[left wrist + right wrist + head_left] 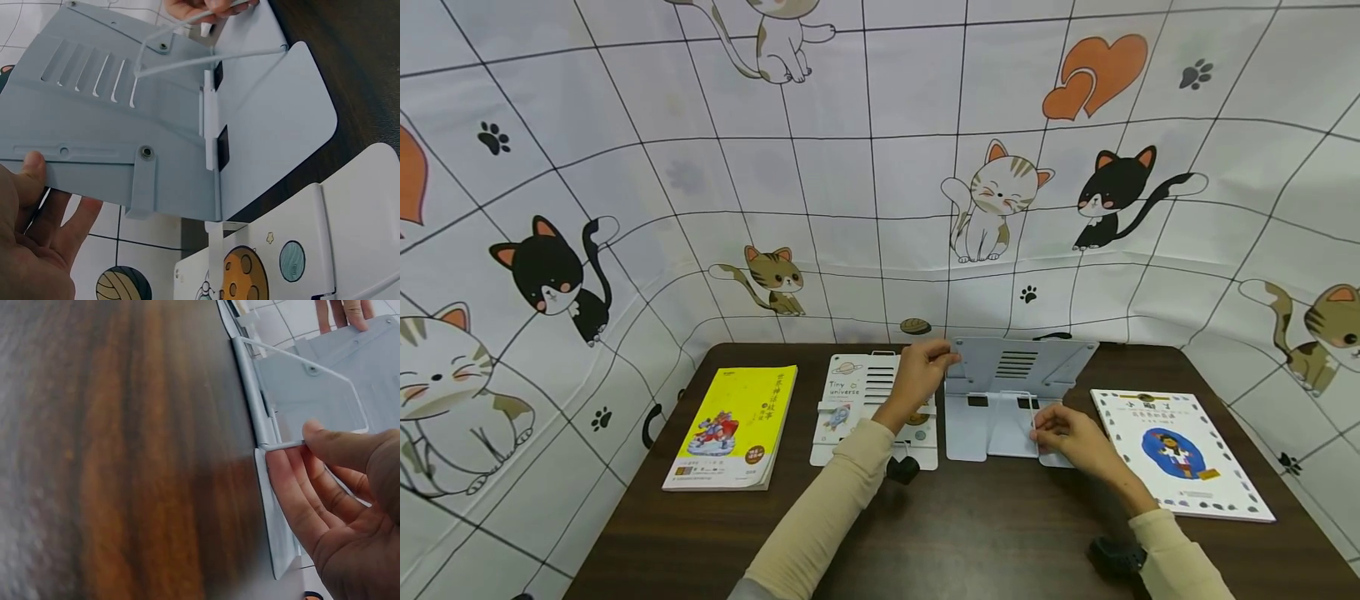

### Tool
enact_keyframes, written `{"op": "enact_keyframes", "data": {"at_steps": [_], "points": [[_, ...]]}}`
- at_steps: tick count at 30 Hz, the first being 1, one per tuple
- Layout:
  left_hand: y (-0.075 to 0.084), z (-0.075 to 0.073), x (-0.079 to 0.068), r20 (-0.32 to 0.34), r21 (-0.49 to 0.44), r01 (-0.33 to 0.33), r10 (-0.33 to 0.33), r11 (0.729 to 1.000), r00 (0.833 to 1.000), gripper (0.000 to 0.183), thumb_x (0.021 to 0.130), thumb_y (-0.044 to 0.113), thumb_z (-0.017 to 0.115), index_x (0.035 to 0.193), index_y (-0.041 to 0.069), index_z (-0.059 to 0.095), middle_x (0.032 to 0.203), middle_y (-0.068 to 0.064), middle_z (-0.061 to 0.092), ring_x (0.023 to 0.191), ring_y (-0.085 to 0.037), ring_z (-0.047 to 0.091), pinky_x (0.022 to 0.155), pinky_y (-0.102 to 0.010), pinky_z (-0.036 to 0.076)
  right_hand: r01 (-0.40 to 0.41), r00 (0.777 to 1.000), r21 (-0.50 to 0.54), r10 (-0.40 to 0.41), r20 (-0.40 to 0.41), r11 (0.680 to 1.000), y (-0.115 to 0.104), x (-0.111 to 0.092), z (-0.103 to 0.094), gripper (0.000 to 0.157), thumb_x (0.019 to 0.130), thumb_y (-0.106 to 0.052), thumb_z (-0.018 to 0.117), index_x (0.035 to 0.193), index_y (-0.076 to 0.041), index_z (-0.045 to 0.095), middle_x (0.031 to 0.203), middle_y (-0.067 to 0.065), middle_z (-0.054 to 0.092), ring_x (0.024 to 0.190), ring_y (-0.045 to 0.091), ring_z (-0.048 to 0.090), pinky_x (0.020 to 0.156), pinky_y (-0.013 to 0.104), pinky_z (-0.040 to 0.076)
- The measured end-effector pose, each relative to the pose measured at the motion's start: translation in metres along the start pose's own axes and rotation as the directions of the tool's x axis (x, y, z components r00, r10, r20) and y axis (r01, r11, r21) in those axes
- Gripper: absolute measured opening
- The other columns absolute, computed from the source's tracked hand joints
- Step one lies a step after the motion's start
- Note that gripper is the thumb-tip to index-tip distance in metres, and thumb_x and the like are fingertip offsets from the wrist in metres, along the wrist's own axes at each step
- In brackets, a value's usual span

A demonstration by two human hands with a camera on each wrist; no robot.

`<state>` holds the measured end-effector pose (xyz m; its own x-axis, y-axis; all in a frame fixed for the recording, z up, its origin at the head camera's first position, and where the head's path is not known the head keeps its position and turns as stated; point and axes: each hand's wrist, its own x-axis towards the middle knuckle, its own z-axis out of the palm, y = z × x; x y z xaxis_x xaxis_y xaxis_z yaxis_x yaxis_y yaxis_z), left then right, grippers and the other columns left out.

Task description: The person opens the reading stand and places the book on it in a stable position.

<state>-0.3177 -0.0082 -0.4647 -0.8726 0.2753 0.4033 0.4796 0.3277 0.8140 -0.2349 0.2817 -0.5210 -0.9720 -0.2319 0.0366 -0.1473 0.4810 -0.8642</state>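
One yellow book (730,429) lay flat at the left of the dark brown surface (970,533), its cover carrying a red illustration and vertical lettering. Just right of it was a white printed stand (842,387), marked "Tiny universe", with slots in its panel; the left forearm, in a beige sleeve (831,504), crossed in front of it and hid part of the print. The left hand (917,375) was at the upper left edge of a grey stand (961,429), thumb on the panel face and other fingers behind, pinching that edge.

The grey stand was near the back of the surface, beside the printed one. Its base plate rested on the surface; its slotted panel rose at a tilt from the base's rear. A pale wire bracket (212,60) stood raised from the base's front edge. The right hand (1071,437) pinched this bracket between thumb and fingers at its right side. Farthest right, a white book (1225,467) with a blue oval on its cover lay flat, set at an angle.
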Motion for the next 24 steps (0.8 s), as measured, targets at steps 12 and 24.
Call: {"op": "enact_keyframes", "data": {"at_steps": [12,24], "points": [[-0.001,0.003,-0.016,-0.017,-0.019,-0.007,0.006,1.0,1.0,0.015,0.104,0.009,0.068,0.11,0.005,0.081,0.107,-0.012,0.082,0.076,-0.026,0.066,0.064,-0.02,0.041,-0.061,0.998,-0.041,0.06,-0.033,0.997,-0.002,0.002,0.005,0.022,0.1,-0.007,0.072,0.113,0.009,0.065,0.1,0.019,0.075,0.082,0.015,0.075,0.07,0.026,0.063],[-0.007,0.004,-0.033,-0.003,-0.031,-0.074,0.074,0.997,0.997,0.02,0.106,0.002,0.061,0.117,0.001,0.078,0.107,-0.016,0.082,0.046,-0.002,0.036,0.046,-0.019,0.029,-0.095,0.995,-0.064,0.092,-0.048,0.993,-0.011,0.0,0.007,0.024,0.1,-0.009,0.072,0.114,0.01,0.066,0.1,0.018,0.077,0.08,0.016,0.075,0.069,0.026,0.061]]}}
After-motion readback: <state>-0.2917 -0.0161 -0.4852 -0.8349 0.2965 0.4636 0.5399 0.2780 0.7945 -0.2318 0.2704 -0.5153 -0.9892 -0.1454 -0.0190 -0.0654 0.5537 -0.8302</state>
